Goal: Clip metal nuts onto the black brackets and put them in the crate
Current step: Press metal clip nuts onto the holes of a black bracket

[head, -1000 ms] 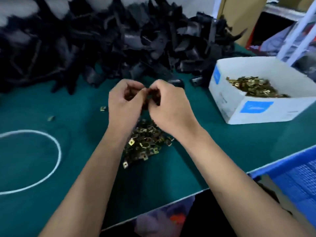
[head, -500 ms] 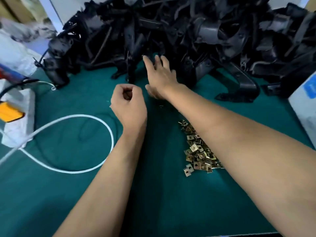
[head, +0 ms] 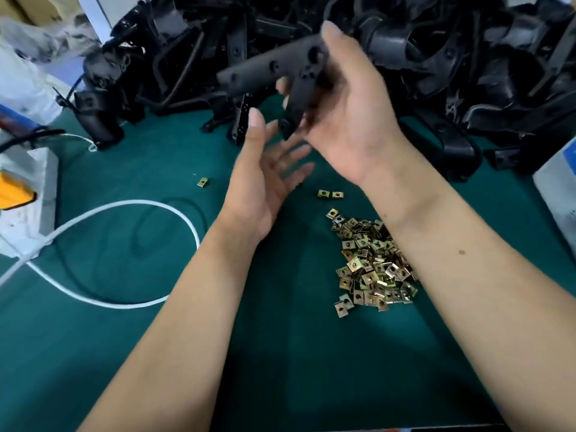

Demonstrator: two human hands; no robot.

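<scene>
From the head camera, the right hand (head: 349,120) is raised above the green table (head: 156,353) with its palm turned toward the camera, thumb and fingers curled round a black bracket (head: 274,67) that it grips near one end; the bracket's long arm sticks out to the left, holes showing along its face, and motion blur softens its lower part. The left hand (head: 265,179) sits just below and to the left, palm up, fingers spread loose and straight, holding nothing, its fingertips close under the bracket's lower end; whether they touch it cannot be told. Behind both hands a large pile of black brackets (head: 436,57) fills the far edge of the table from side to side. On the table near the right forearm lies a heap of brass-coloured metal nuts (head: 371,263), flat and square with a hole in each, partly hidden by the arm. Two loose nuts (head: 329,194) lie side by side just beyond the heap, and a single nut (head: 202,182) rests well off to the left. A white cable (head: 124,207) loops across the left of the table toward a white power strip (head: 28,194). A white box (head: 558,188) corner shows at the right edge
</scene>
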